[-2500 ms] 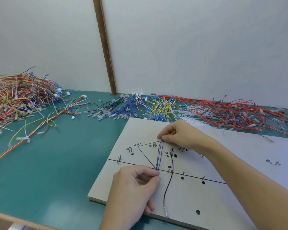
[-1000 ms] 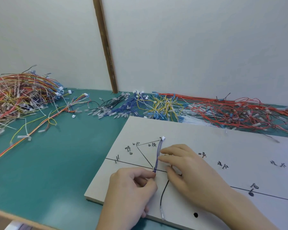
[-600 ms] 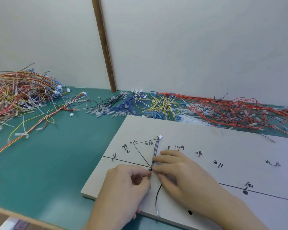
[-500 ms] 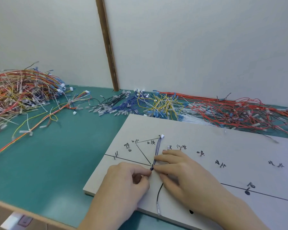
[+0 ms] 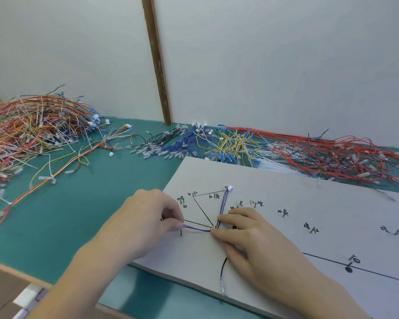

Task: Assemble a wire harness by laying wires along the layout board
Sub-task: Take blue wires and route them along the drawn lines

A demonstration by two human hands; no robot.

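A single head-worn wide-angle camera is looking forward and down from above the person's own arms. It is sitting close over the board (image 5: 274, 192) at the near edge of the green counter (image 5: 83, 203), with both hands filling the lower frame. Farther off, it is facing a white wall (image 5: 263, 65), whose lines are bending from the lens.

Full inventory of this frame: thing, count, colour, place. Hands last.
layout board: one, pale grey with black lines, right on the table
purple wire: one bundle, purple with white connector, bent along the board's lines
black wire: one, black, board's near edge
wire pile: one, mostly red and yellow, far left
loose wires: many, black, blue, yellow, red, along the wall
table: one, green
wooden strip: one, brown, on the wall
left hand: pinches the purple wire
right hand: fingertips press the wire's bend
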